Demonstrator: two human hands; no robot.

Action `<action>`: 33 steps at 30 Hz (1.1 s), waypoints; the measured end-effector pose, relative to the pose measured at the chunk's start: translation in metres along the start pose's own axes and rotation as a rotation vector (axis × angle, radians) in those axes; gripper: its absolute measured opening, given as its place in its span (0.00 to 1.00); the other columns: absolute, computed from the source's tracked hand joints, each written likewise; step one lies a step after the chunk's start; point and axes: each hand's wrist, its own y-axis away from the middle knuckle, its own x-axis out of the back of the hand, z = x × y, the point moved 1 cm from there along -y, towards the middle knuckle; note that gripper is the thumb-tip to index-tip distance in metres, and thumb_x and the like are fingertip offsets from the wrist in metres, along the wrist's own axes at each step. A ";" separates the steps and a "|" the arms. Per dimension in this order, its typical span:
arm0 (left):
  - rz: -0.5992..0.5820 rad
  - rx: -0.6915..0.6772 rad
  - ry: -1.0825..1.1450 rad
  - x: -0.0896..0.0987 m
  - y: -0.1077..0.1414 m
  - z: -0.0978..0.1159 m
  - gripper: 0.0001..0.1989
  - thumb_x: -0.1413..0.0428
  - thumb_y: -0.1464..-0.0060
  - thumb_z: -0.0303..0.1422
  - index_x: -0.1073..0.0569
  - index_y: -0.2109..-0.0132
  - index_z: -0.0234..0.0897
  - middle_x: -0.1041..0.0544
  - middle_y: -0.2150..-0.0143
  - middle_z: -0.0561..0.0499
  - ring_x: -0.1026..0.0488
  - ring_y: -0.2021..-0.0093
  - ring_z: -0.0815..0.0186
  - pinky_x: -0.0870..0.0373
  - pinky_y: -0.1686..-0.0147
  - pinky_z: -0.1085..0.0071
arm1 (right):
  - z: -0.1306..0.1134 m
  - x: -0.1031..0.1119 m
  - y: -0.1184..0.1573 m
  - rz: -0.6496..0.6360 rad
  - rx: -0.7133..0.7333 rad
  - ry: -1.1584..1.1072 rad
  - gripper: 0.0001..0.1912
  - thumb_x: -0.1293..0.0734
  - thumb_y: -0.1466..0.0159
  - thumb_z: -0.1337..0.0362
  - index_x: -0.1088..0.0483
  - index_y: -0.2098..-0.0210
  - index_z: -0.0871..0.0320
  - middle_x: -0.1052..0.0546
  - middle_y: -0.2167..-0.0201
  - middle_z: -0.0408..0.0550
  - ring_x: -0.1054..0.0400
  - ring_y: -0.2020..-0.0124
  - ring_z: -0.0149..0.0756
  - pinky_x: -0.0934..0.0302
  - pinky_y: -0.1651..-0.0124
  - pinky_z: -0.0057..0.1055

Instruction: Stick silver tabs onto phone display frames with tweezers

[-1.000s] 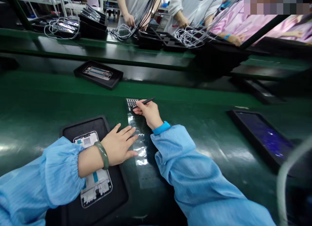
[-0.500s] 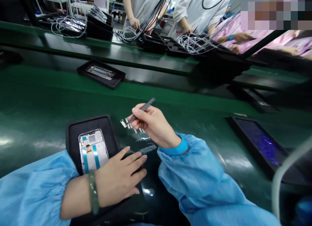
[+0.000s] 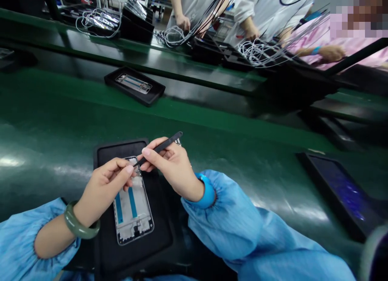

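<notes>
Black tweezers (image 3: 165, 145) are pinched in my right hand (image 3: 174, 170), their tip pointing down and left. My left hand (image 3: 103, 188) closes thumb and fingers right at that tip. Whatever it grips there is too small or hidden to make out. Both hands are above the upper part of a silver phone frame (image 3: 142, 210) with two blue strips. The frame lies in a black tray (image 3: 163, 240), its top partly covered by my fingers. A few small whitish parts (image 3: 178, 142) peek out behind my right hand on the green surface.
Farther back, another black tray (image 3: 110, 77) holds a similar phone frame (image 3: 133, 83). To the right lies a dark tray (image 3: 306, 167) with a purple-blue sheen inside. Beyond the bench rail are white cables (image 3: 251, 52), black boxes (image 3: 136, 24) and co-workers' hands (image 3: 183, 22).
My right hand has moved left with the tweezers, from the small parts to above the frame. My left hand, formerly spread over the frame's lower part, has drawn back and closed at the tweezers' tip.
</notes>
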 end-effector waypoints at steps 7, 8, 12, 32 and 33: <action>-0.089 0.035 -0.316 0.009 -0.001 0.004 0.12 0.50 0.44 0.42 0.31 0.63 0.38 0.30 0.75 0.56 0.34 0.76 0.72 0.35 0.74 0.76 | -0.007 0.008 0.002 -0.125 0.384 0.573 0.04 0.32 0.42 0.63 0.30 0.69 0.56 0.25 0.74 0.43 0.30 0.73 0.30 0.35 0.69 0.26; -0.091 0.017 -0.354 0.009 -0.001 0.004 0.12 0.50 0.44 0.42 0.31 0.63 0.38 0.30 0.75 0.56 0.34 0.76 0.72 0.36 0.74 0.75 | -0.007 0.009 0.001 -0.143 0.402 0.611 0.04 0.32 0.42 0.63 0.30 0.68 0.56 0.24 0.73 0.43 0.30 0.72 0.30 0.36 0.69 0.27; -0.104 -0.039 -0.455 0.011 0.000 0.005 0.11 0.52 0.44 0.41 0.31 0.64 0.38 0.29 0.72 0.54 0.32 0.73 0.70 0.36 0.73 0.74 | -0.001 0.009 -0.002 -0.183 0.308 0.571 0.07 0.33 0.41 0.61 0.30 0.64 0.56 0.24 0.70 0.44 0.28 0.71 0.31 0.34 0.68 0.28; -0.030 -0.443 -1.183 0.041 0.001 -0.008 0.08 0.52 0.42 0.35 0.30 0.58 0.39 0.29 0.51 0.47 0.35 0.47 0.56 0.39 0.53 0.57 | 0.039 0.001 -0.039 -0.173 -0.046 0.238 0.10 0.32 0.43 0.58 0.33 0.68 0.58 0.26 0.76 0.41 0.26 0.75 0.30 0.32 0.71 0.25; -0.028 -0.441 -1.185 0.042 0.001 -0.007 0.08 0.52 0.42 0.35 0.30 0.58 0.39 0.29 0.51 0.47 0.35 0.47 0.56 0.39 0.53 0.57 | 0.040 0.002 -0.038 -0.186 -0.029 0.264 0.10 0.33 0.43 0.58 0.33 0.68 0.58 0.26 0.76 0.41 0.26 0.75 0.30 0.32 0.70 0.25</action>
